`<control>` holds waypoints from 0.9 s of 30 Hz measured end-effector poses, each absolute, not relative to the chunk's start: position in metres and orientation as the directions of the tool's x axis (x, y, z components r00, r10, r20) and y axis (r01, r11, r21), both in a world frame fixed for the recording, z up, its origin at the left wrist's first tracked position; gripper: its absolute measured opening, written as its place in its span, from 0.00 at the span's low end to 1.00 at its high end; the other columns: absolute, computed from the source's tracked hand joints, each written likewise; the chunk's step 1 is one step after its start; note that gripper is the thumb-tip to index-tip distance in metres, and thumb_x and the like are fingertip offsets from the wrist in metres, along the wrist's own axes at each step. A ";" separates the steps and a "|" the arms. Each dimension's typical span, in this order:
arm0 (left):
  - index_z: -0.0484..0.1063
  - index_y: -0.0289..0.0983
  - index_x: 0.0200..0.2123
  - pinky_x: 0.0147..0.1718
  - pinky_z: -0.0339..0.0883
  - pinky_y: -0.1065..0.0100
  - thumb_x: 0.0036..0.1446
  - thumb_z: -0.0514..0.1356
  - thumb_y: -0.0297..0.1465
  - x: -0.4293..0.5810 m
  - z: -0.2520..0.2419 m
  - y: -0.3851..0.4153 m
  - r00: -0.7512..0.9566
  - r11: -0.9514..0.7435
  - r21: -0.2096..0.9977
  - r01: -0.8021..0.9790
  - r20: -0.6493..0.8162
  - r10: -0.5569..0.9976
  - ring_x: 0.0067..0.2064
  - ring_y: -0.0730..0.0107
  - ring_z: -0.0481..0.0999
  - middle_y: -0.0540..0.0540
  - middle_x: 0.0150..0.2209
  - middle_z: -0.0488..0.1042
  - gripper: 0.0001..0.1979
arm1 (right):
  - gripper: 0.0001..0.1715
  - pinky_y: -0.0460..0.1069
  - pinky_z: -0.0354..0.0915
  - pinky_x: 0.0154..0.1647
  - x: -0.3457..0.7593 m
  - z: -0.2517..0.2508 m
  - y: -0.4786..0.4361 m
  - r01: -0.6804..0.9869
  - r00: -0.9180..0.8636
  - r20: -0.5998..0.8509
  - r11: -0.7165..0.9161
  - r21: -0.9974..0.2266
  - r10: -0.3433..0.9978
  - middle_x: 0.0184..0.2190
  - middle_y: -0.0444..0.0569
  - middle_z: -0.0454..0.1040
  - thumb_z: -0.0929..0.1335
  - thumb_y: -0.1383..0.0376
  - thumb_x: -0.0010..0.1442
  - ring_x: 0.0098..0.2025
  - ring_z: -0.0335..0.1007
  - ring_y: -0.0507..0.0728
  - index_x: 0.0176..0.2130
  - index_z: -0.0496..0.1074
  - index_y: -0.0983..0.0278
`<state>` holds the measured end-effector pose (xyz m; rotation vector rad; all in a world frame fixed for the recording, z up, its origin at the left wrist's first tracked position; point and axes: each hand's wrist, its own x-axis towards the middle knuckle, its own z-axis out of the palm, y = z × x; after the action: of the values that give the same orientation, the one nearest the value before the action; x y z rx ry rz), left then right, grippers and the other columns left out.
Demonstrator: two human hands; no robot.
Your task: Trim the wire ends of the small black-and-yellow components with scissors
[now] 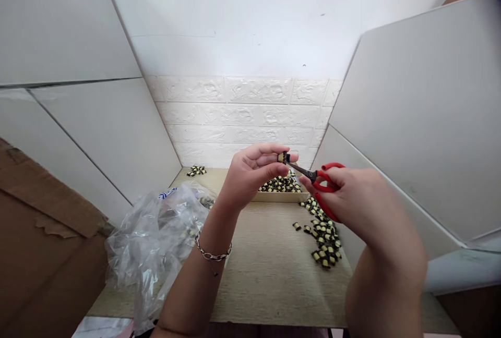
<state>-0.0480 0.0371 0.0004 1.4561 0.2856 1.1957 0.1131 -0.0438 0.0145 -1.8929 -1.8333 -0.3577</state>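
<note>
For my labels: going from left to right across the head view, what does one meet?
From the left: cardboard → plastic bag → left hand → small part → scissors → right hand.

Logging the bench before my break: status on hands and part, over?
Left hand pinching small yellow-and-black part. Right hand gripping red-handled scissors, blade tips at the part. Nothing between them; pile of loose parts lies below.

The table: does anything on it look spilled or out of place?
Yes. Many small parts lie loose on the table, right of the tray, as if spilled, and a few more sit alone at the far left corner. The plastic bag hangs over the front left edge. The left hand holds one part, the right hand scissors.
</note>
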 end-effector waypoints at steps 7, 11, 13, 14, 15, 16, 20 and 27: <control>0.74 0.40 0.36 0.32 0.70 0.74 0.44 0.64 0.28 -0.046 -0.002 0.041 0.452 -0.309 0.830 -0.465 0.523 0.723 0.28 0.79 0.74 0.49 0.32 0.78 0.11 | 0.22 0.45 0.47 0.21 0.114 0.015 -0.043 0.992 0.065 0.518 0.003 -0.129 0.853 0.13 0.42 0.59 0.62 0.54 0.53 0.15 0.46 0.47 0.16 0.62 0.64; 0.74 0.41 0.36 0.32 0.70 0.73 0.44 0.64 0.29 -0.046 -0.003 0.042 0.458 -0.313 0.833 -0.456 0.521 0.720 0.29 0.78 0.74 0.49 0.32 0.78 0.12 | 0.19 0.45 0.48 0.21 0.114 0.016 -0.042 0.991 0.060 0.500 0.008 -0.133 0.864 0.13 0.43 0.60 0.61 0.56 0.53 0.15 0.48 0.47 0.17 0.64 0.63; 0.74 0.40 0.36 0.32 0.70 0.73 0.44 0.64 0.29 -0.046 -0.003 0.043 0.462 -0.316 0.837 -0.447 0.519 0.719 0.31 0.76 0.75 0.48 0.33 0.78 0.12 | 0.18 0.45 0.48 0.21 0.114 0.016 -0.042 0.990 0.071 0.497 -0.001 -0.138 0.865 0.14 0.43 0.61 0.62 0.57 0.53 0.15 0.48 0.48 0.17 0.64 0.63; 0.74 0.40 0.37 0.32 0.70 0.72 0.44 0.64 0.29 -0.047 -0.003 0.043 0.462 -0.318 0.841 -0.438 0.514 0.723 0.31 0.75 0.75 0.47 0.33 0.78 0.12 | 0.18 0.45 0.48 0.21 0.114 0.016 -0.041 0.990 0.076 0.494 -0.006 -0.141 0.866 0.13 0.43 0.61 0.62 0.57 0.52 0.15 0.49 0.48 0.17 0.64 0.63; 0.74 0.40 0.37 0.32 0.70 0.72 0.44 0.64 0.30 -0.047 -0.003 0.043 0.461 -0.319 0.846 -0.427 0.508 0.727 0.32 0.75 0.75 0.47 0.33 0.78 0.12 | 0.18 0.45 0.48 0.21 0.115 0.015 -0.041 0.989 0.081 0.490 -0.010 -0.146 0.868 0.13 0.43 0.61 0.62 0.57 0.52 0.15 0.49 0.48 0.17 0.64 0.63; 0.74 0.40 0.37 0.32 0.70 0.72 0.44 0.64 0.30 -0.047 -0.003 0.044 0.459 -0.320 0.850 -0.418 0.502 0.733 0.32 0.74 0.75 0.47 0.33 0.78 0.12 | 0.18 0.45 0.48 0.20 0.115 0.015 -0.041 0.989 0.085 0.488 -0.013 -0.150 0.869 0.13 0.43 0.61 0.62 0.57 0.52 0.15 0.48 0.48 0.17 0.64 0.63; 0.74 0.39 0.37 0.32 0.70 0.72 0.44 0.64 0.30 -0.047 -0.002 0.044 0.466 -0.316 0.854 -0.414 0.497 0.732 0.31 0.75 0.75 0.47 0.33 0.78 0.13 | 0.18 0.45 0.48 0.20 0.115 0.015 -0.040 0.985 0.101 0.480 -0.021 -0.169 0.871 0.13 0.43 0.61 0.61 0.58 0.52 0.14 0.48 0.48 0.16 0.64 0.63; 0.74 0.40 0.36 0.31 0.69 0.76 0.46 0.63 0.27 -0.047 -0.002 0.044 0.491 -0.282 0.833 -0.476 0.518 0.701 0.27 0.81 0.73 0.49 0.32 0.78 0.11 | 0.18 0.45 0.48 0.20 0.115 0.016 -0.040 0.982 0.120 0.456 -0.037 -0.187 0.882 0.13 0.43 0.62 0.61 0.58 0.52 0.15 0.50 0.48 0.17 0.64 0.63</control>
<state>-0.0468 0.0444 -0.0025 1.4608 0.2083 1.1550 0.1146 -0.0401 0.0160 -1.9578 -1.7994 -0.2972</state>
